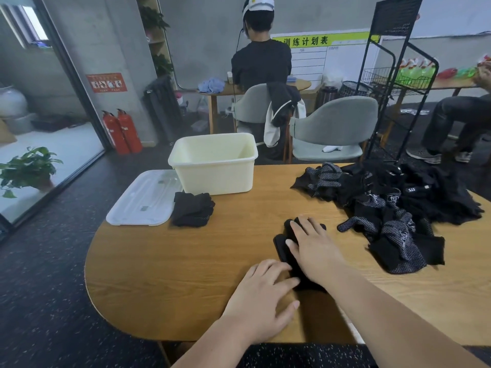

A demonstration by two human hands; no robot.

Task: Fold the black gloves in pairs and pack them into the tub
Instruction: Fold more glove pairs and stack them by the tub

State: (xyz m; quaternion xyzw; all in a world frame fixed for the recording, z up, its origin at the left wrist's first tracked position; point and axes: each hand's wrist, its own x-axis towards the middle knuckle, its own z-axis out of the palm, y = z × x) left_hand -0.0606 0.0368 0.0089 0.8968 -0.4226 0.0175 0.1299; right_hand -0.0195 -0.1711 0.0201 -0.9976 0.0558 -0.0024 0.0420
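A black glove pair [285, 251] lies flat near the desk's near edge, pressed under both hands. The right hand [314, 248] rests palm-down on it, fingers spread and flat, gripping nothing. The left hand [261, 296] lies open beside it, its fingertips touching the glove's near end. A folded pair [192, 212] sits by the left edge, between the white lid [143, 200] and the cream tub [215, 163] at the far edge. A loose glove heap [393, 205] covers the right side of the wooden desk [172, 274]. Beyond stand grey chairs [334, 126] and a seated person [261, 62].
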